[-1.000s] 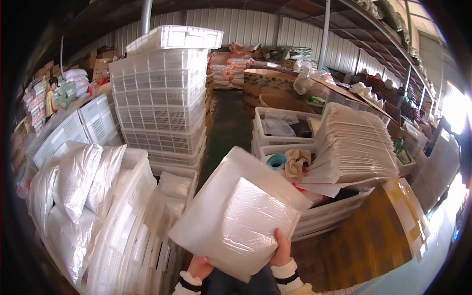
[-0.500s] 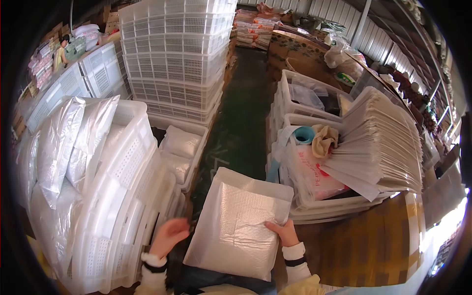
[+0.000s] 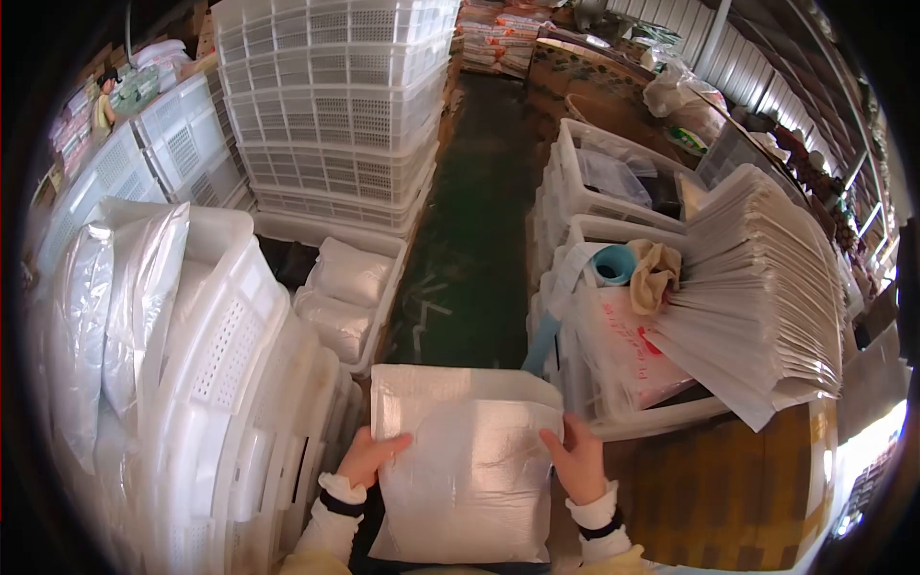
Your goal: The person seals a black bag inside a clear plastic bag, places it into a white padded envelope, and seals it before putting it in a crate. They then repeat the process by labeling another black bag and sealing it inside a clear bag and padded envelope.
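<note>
A silvery-white padded pouch (image 3: pixel 465 479) with a broad top flap lies in front of my body, its long side edges toward my hands. My left hand (image 3: pixel 369 455) grips its left edge, with the thumb across the front face. At the right edge my right hand (image 3: pixel 578 458) pinches the pouch in the same way, thumb in front and fingers partly hidden behind. The pouch looks flat at the top and slightly bulging lower down. Whatever may be inside cannot be seen.
Stacked white crates (image 3: pixel 335 105) and silvery pouches (image 3: pixel 144 297) in a crate stand on the left. On the right, a fan of white sheet-like pouches (image 3: pixel 757 297) lies beside a blue tape roll (image 3: pixel 613 264) and a beige cloth (image 3: pixel 656 276). A green floor aisle (image 3: pixel 470 211) runs between.
My left hand has moved from free beside the pouch to gripping its left edge. The pouch has turned from tilted to nearly straight, and its other face or flap now shows.
</note>
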A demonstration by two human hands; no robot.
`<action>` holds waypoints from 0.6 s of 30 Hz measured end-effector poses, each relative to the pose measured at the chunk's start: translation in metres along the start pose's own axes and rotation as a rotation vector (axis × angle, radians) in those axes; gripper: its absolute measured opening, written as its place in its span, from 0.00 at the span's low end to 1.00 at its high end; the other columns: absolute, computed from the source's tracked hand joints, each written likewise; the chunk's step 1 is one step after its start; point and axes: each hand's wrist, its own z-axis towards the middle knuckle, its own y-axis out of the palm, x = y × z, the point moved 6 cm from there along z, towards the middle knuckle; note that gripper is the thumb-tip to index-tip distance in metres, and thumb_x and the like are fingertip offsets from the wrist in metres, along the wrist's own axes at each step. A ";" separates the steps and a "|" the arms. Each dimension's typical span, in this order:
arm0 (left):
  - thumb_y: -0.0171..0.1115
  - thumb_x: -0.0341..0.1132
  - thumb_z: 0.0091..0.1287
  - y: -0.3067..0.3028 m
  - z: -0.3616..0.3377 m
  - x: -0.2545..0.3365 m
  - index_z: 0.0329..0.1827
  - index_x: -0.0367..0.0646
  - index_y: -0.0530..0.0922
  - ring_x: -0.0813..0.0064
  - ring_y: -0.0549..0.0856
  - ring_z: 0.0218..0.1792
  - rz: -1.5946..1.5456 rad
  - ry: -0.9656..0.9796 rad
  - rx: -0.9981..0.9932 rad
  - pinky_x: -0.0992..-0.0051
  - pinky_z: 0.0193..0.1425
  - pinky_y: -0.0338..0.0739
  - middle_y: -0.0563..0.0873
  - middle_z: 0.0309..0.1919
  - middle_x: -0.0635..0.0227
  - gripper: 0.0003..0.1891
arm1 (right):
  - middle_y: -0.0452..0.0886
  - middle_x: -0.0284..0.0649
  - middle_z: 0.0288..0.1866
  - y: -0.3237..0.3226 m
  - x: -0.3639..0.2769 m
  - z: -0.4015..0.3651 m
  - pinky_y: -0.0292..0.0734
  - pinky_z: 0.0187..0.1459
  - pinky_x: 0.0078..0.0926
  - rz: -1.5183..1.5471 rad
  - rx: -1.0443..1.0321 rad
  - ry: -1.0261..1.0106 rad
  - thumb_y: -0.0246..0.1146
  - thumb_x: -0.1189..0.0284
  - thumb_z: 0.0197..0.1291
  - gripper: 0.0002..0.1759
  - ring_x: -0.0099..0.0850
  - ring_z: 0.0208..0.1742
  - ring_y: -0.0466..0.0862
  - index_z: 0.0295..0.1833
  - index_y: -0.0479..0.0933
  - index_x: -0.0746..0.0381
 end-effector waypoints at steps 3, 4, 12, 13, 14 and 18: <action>0.63 0.27 0.60 0.000 0.023 0.030 0.50 0.33 0.76 0.74 0.82 0.41 -0.033 0.197 0.024 0.75 0.45 0.77 0.83 0.43 0.62 0.15 | 0.80 0.48 0.44 0.007 -0.119 0.003 0.75 0.44 0.28 -0.350 0.028 -0.638 0.67 0.72 0.52 0.17 0.41 0.44 0.80 0.47 0.77 0.66; 0.62 0.27 0.60 0.001 0.029 0.043 0.48 0.33 0.76 0.75 0.82 0.40 -0.052 0.298 0.024 0.75 0.45 0.77 0.83 0.42 0.63 0.14 | 0.80 0.47 0.43 0.020 -0.141 0.008 0.76 0.44 0.29 -0.276 -0.058 -0.689 0.67 0.73 0.51 0.15 0.43 0.43 0.80 0.46 0.78 0.65; 0.60 0.27 0.63 -0.031 0.030 0.047 0.40 0.36 0.78 0.82 0.81 0.32 -0.224 0.302 0.131 0.82 0.35 0.74 0.83 0.33 0.68 0.06 | 0.73 0.40 0.30 0.177 -0.157 0.038 0.75 0.37 0.34 -0.284 -0.333 -0.928 0.64 0.74 0.45 0.07 0.40 0.37 0.77 0.31 0.74 0.62; 0.60 0.27 0.63 -0.029 0.024 0.051 0.40 0.36 0.79 0.82 0.81 0.32 -0.274 0.314 0.126 0.82 0.35 0.74 0.83 0.33 0.69 0.05 | 0.73 0.40 0.30 0.185 -0.157 0.041 0.76 0.36 0.35 -0.328 -0.353 -0.936 0.65 0.73 0.44 0.08 0.39 0.37 0.77 0.32 0.75 0.62; 0.59 0.27 0.63 -0.027 0.019 0.052 0.39 0.36 0.79 0.82 0.81 0.31 -0.324 0.325 0.119 0.82 0.35 0.74 0.83 0.32 0.69 0.05 | 0.73 0.40 0.30 0.190 -0.157 0.043 0.76 0.36 0.35 -0.304 -0.361 -0.909 0.65 0.73 0.44 0.08 0.40 0.37 0.77 0.32 0.75 0.62; 0.59 0.26 0.64 -0.034 0.015 0.052 0.41 0.37 0.79 0.84 0.79 0.32 -0.282 0.398 0.168 0.83 0.36 0.73 0.82 0.33 0.71 0.05 | 0.75 0.43 0.31 0.199 -0.156 0.053 0.76 0.37 0.34 -0.122 -0.466 -0.761 0.66 0.74 0.44 0.08 0.41 0.37 0.79 0.33 0.78 0.62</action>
